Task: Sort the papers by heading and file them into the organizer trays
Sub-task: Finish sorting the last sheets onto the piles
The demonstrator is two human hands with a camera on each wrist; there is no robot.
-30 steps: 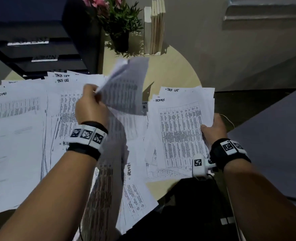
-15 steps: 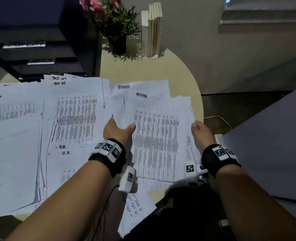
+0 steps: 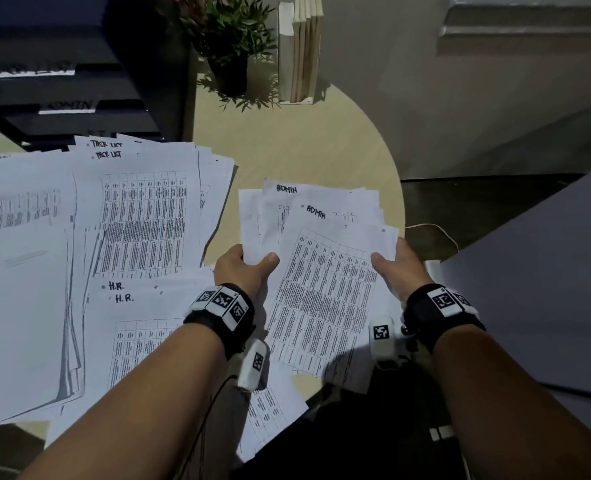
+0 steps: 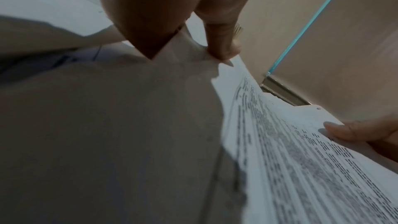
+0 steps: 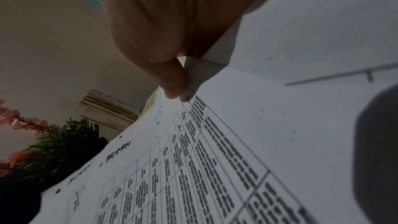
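Note:
I hold a loose stack of white sheets headed ADMIN [image 3: 325,271] above the table's near right part. My left hand [image 3: 245,268] pinches its left edge, thumb on top. My right hand [image 3: 396,263] pinches the right edge, thumb [image 5: 172,81] pressed on the printed ADMIN stack [image 5: 215,159]. The left wrist view shows my left thumb [image 4: 221,47] on the ADMIN stack [image 4: 301,159]. Sheets headed TASK LIST [image 3: 148,202] and H.R. [image 3: 138,306] lie spread over the table's left half. The black organizer trays [image 3: 65,91], with labelled fronts, stand at the back left.
A potted plant with pink flowers [image 3: 228,39] and a row of upright books [image 3: 302,50] stand at the back of the round beige table [image 3: 304,143]. A grey surface [image 3: 547,271] lies to the right. Bare tabletop shows between the plant and the held stack.
My left hand dropped from holding a raised sheet and joined the right hand on the ADMIN stack. The stack has since shifted right, away from the spread papers.

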